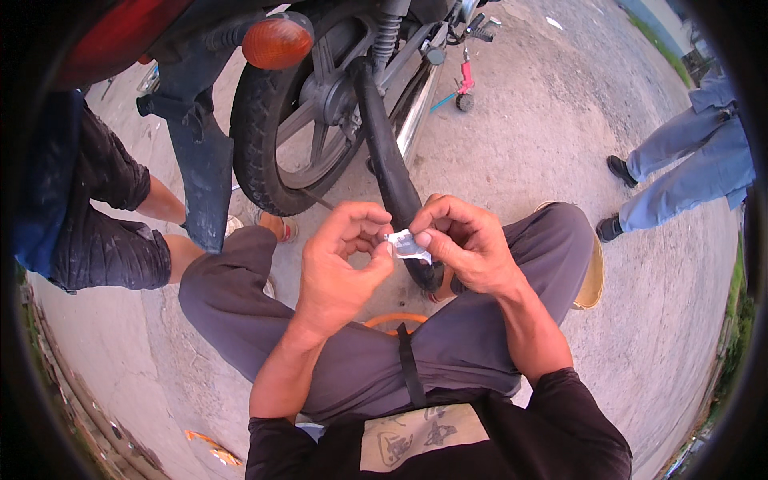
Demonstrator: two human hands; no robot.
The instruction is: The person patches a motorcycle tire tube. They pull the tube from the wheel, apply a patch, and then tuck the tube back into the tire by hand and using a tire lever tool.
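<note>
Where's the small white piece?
Near the centre of the head view, held between the left hand and right hand; the white piece overlaps the black tube.

Person (714, 94) in blue trousers (692, 186), black shoes (610, 230), orange scrap (226, 458) on pale ground (656, 344)

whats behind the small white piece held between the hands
A black tube shows above and below the white piece; the stretch directly behind it is covered, partly by the right hand too.

The pale, gritty ground (656, 336) is seen across the frame. On it are seen an orange scrap (226, 458) at lower left, a white scrap (554, 22) at upper right, and black shoes (621, 171) at right.
</note>
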